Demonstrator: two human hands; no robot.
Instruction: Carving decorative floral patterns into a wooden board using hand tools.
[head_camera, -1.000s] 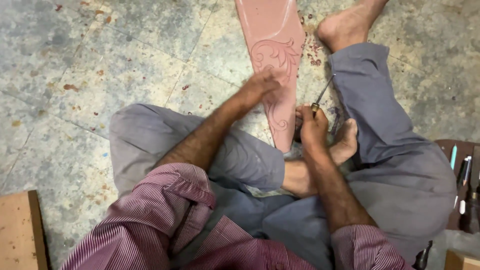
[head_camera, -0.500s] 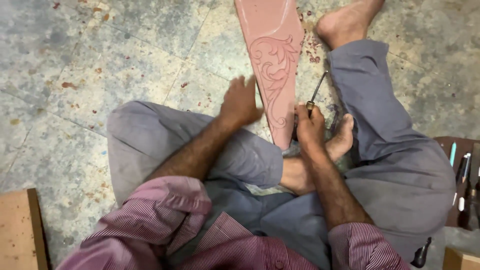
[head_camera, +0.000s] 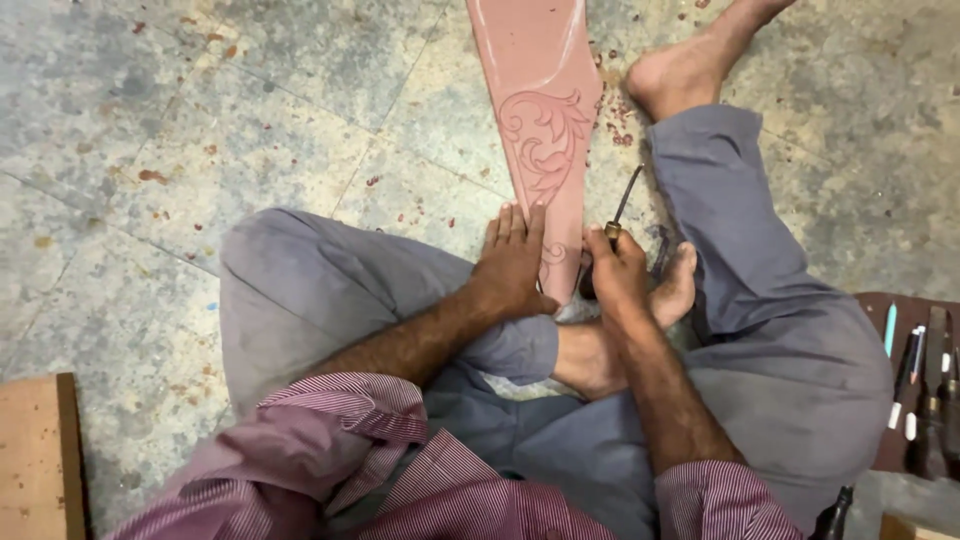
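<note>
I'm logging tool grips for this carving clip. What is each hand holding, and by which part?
The right hand grips a chisel by its handle, blade pointing up. The left hand holds nothing; it lies flat on the board.

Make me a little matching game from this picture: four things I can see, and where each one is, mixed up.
Things:
1. left hand
2. carving tool
3. pink carved board
4. row of spare tools

Places:
A. at the right edge, beside the knee
B. flat on the board's near end
C. gripped in the right hand
D. lying on the stone floor between the legs

Pairs: 1-B, 2-C, 3-D, 4-A
</note>
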